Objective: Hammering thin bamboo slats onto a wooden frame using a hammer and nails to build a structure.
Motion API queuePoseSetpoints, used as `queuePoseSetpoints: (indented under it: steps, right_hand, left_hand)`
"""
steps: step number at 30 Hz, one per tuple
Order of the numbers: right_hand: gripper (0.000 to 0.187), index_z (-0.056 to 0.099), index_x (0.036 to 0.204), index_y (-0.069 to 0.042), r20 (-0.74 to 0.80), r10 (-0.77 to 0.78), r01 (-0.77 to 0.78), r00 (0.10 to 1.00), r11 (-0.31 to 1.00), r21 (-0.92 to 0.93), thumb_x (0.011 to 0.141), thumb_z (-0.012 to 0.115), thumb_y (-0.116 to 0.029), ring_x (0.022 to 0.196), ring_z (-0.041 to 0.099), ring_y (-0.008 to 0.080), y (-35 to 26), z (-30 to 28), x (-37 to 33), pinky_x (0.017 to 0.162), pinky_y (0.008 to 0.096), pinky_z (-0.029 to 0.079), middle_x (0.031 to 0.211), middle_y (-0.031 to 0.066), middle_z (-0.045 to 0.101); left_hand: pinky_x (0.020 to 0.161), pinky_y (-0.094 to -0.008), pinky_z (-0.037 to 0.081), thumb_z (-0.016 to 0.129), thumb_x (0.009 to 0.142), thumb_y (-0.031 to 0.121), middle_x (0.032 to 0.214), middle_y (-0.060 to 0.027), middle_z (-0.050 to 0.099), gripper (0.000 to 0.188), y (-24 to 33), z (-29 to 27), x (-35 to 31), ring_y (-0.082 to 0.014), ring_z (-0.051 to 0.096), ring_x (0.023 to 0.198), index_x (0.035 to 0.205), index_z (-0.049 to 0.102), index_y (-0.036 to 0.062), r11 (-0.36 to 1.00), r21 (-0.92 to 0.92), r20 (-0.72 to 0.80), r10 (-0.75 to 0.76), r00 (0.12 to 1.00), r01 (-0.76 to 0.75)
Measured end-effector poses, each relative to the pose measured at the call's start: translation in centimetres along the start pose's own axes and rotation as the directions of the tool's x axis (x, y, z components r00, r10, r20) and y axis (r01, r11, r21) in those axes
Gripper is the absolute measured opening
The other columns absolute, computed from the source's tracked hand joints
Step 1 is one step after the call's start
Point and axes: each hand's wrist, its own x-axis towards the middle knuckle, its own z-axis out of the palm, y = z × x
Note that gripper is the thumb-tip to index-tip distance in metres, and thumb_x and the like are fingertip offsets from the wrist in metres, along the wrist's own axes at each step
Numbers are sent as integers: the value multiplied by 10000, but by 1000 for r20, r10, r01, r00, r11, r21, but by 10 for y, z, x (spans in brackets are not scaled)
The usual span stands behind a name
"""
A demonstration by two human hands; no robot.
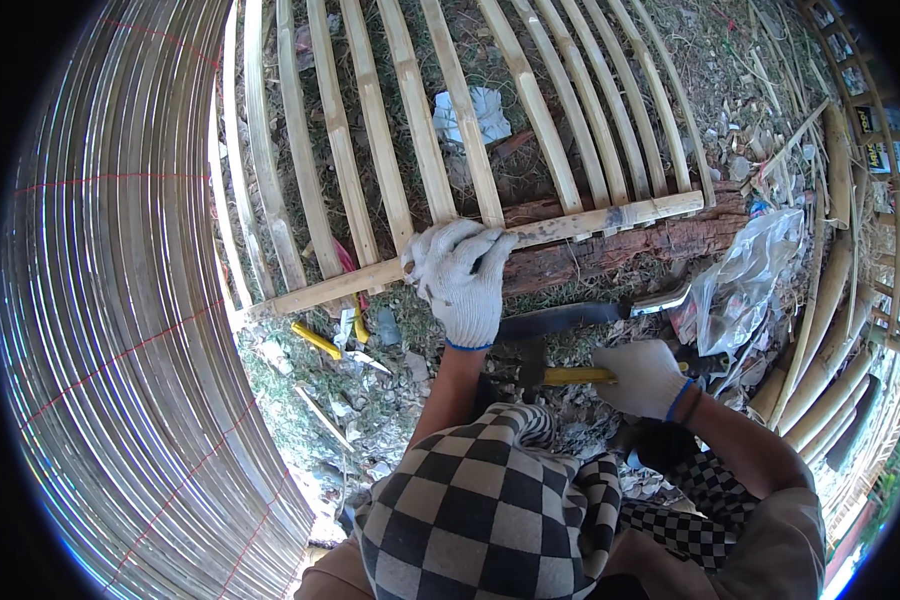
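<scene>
My left hand (460, 278), in a white knit glove, is closed over a split bamboo crosspiece (580, 222) near its middle. Whether its fingertips also pinch something small cannot be made out. Long bamboo slats (370, 130) run away from the crosspiece, side by side with gaps between them. A rough reddish-brown log (650, 243) lies under the crosspiece on the right. My right hand (642, 380), also gloved, is wrapped round the yellow handle of a hammer (575, 376). The hammer's dark head points left, near my left wrist and apart from the crosspiece.
A large-bladed knife (560, 320) lies just beyond the hammer. A yellow-handled tool (317, 340) rests on the littered ground at left. Crumpled clear plastic (750, 285) and bamboo poles (820, 330) lie to the right. A tied bamboo slat screen (130, 300) fills the left side.
</scene>
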Motion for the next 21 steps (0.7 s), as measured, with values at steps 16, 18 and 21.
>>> queuePoseSetpoints:
  steps: [16, 18, 21]
  right_hand:
    - [251, 556, 1236, 1, -423, 173, 96, 889, 834, 544, 1085, 614, -191, 717, 754, 405, -56, -67, -10, 612, 468, 546, 735, 217, 665]
    - [277, 550, 1249, -2, -451, 93, 152, 888, 865, 478, 1075, 640, -197, 721, 750, 425, -63, -63, -4, 612, 494, 552, 739, 206, 674]
    - [300, 546, 1263, -3, -485, 47, 176, 873, 898, 403, 1065, 660, -197, 727, 745, 442, -67, -54, 2, 612, 510, 555, 749, 210, 684]
  left_hand:
    - [928, -435, 470, 933, 743, 61, 1019, -18, 717, 232, 2, -7, 6, -290, 647, 1000, 836, 735, 139, 998, 56, 36, 26, 999, -28]
    - [911, -436, 477, 895, 751, 40, 1028, -10, 718, 208, 3, -8, 7, -294, 643, 1026, 827, 732, 146, 996, 88, 50, 21, 999, -25]
    - [906, -445, 483, 861, 748, 28, 1030, -9, 718, 196, 10, -12, 11, -296, 638, 1048, 843, 736, 146, 995, 103, 55, -9, 998, 3]
